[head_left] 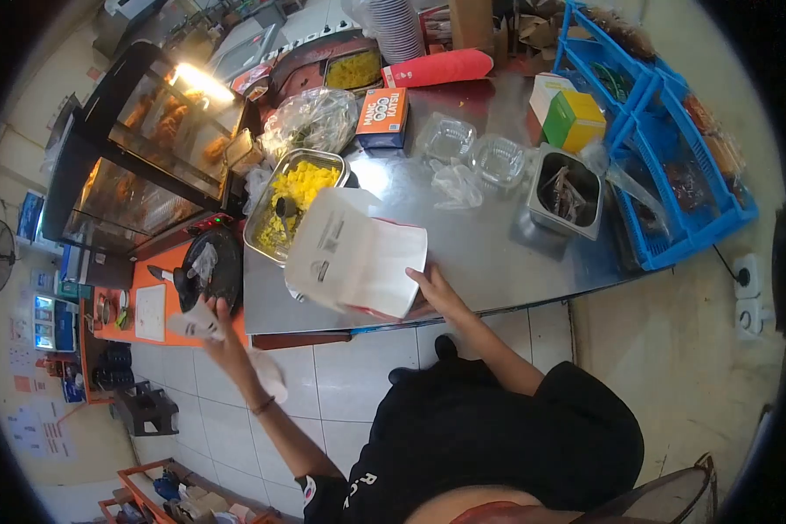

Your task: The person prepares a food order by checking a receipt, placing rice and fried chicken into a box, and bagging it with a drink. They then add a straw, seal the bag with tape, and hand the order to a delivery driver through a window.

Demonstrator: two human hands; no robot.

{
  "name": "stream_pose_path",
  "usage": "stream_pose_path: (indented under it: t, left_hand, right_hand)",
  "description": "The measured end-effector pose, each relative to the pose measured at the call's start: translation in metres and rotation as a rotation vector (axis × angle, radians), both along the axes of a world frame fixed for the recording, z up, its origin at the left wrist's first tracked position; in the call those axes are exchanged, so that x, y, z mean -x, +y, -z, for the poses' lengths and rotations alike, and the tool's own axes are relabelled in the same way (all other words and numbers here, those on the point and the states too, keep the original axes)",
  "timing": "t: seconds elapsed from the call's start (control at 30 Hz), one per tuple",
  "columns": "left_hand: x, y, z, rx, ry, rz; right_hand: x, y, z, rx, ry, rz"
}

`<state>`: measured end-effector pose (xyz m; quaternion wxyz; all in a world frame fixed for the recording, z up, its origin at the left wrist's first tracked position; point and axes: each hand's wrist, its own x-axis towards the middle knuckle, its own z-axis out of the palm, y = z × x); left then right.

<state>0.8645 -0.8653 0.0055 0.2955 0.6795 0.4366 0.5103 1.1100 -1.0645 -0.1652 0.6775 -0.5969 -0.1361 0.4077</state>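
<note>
An open paper takeaway box (399, 262), white inside with its printed lid (327, 244) raised, is by the steel counter's front edge. My right hand (437, 293) grips its right side, thumb over the rim. Out to the left, near the orange counter, my left hand (225, 339) is closed on a blurred white piece with dark print (196, 323), which looks like paper. A steel tray of yellow food (301, 188) stands behind the lid, with a dark spoon (284, 210) in it. A black mortar-like dish (214, 271) lies beyond my left hand.
A lit glass food warmer (162, 131) stands at the left. On the steel counter (489, 262) are a Mang Katsu box (382, 113), clear plastic containers (498, 162) and a steel pan with tongs (565, 192). Blue baskets (664, 166) line the right wall. A white cutting board (150, 313) lies far left.
</note>
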Motion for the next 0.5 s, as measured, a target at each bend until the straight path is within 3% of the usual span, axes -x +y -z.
stream_pose_path:
  t: [0.03,0.1,0.2,0.27,0.33,0.37,0.4,0.43,0.47,0.5]
  left_hand:
    - [0.011,-0.009,-0.002,-0.009,0.036,0.034]
    - [0.033,-0.033,0.007,0.063,0.162,0.053]
    - [0.046,-0.073,0.045,0.280,0.529,0.116]
    - [0.031,-0.095,0.045,0.440,0.521,0.192]
    - [0.036,-0.102,0.063,0.264,0.448,0.286]
    - [0.041,-0.104,0.068,0.191,0.391,0.332]
    - [0.051,-0.105,0.076,0.110,0.363,0.353]
    - [0.054,-0.110,0.069,0.092,0.375,0.336]
    - [0.051,-0.115,0.038,0.040,0.283,0.371]
    - [0.052,-0.122,0.025,0.020,0.237,0.326]
  right_hand:
    - [-0.006,0.000,-0.003,0.201,0.183,-0.148]
    - [-0.031,-0.005,-0.001,0.340,-0.112,-0.128]
    - [-0.094,0.004,0.008,0.290,-0.886,0.431]
    - [-0.141,0.018,0.001,0.302,-1.306,0.575]
    - [-0.193,0.032,0.044,0.646,-1.299,0.256]
    - [-0.215,0.040,0.066,0.568,-0.938,0.167]
    - [-0.192,0.048,0.032,0.455,-0.982,0.287]
    - [-0.178,0.062,0.023,0.534,-1.218,0.504]
    - [-0.155,0.062,0.012,0.203,-1.318,0.408]
    - [-0.084,0.074,-0.037,-0.144,-0.665,0.444]
